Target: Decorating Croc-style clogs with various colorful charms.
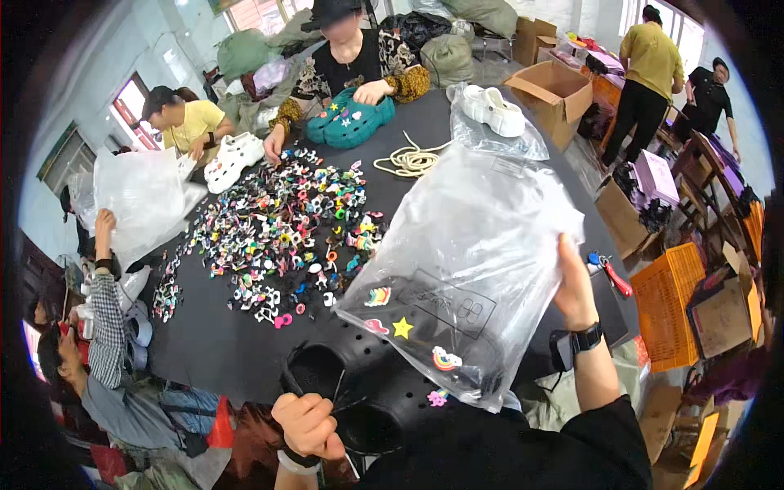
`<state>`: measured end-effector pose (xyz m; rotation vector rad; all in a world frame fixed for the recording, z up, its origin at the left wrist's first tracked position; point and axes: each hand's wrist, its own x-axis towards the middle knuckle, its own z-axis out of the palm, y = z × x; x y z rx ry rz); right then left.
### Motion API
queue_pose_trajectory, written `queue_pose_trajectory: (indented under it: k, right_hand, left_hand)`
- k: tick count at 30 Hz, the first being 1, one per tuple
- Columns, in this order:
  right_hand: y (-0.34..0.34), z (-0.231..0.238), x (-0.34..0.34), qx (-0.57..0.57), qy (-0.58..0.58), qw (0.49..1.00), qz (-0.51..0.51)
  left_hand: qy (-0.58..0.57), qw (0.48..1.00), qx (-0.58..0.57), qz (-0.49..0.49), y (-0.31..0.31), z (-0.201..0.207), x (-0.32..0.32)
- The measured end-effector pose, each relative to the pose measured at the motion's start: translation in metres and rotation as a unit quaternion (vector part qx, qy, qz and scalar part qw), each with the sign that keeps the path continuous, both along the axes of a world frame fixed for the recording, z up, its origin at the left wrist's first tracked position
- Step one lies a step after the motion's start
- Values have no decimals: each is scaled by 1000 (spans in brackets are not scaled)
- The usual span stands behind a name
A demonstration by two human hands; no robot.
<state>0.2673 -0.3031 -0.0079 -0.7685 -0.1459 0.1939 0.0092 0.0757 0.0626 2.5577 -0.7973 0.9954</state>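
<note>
My left hand (309, 425) is closed on the heel end of a pair of black clogs (343, 347), at the near edge of the table. My right hand (578, 286) grips the right side of a large clear plastic bag (482, 220), its fingers partly behind the film. The bag hangs over the toes of the clogs. Through it show a yellow star charm (403, 327) and a rainbow charm (446, 358) on the black uppers. Whether the toes are inside the bag or beneath it, I cannot tell. A pink flower charm (438, 398) sits near the bag's lower edge.
A heap of small colourful shoe charms (278, 229) covers the table's middle. Across from me a person handles teal clogs (351, 121). Coiled cord (408, 159), white clogs (492, 110) and a red-handled tool (618, 278) lie around. An orange crate (665, 306) stands right.
</note>
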Motion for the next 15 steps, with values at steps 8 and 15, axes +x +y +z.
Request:
queue_pose_trajectory:
  k: [8, 15]
  right_hand:
    - [-26, 9, 36, -292, -67, 929, -215]
    - [49, 6, 39, -604, -569, 558, -16]
  left_hand:
    - [50, 996, 40, -68, -8, -4, 0]
    - [82, 985, 66, -135, -21, -5, 5]
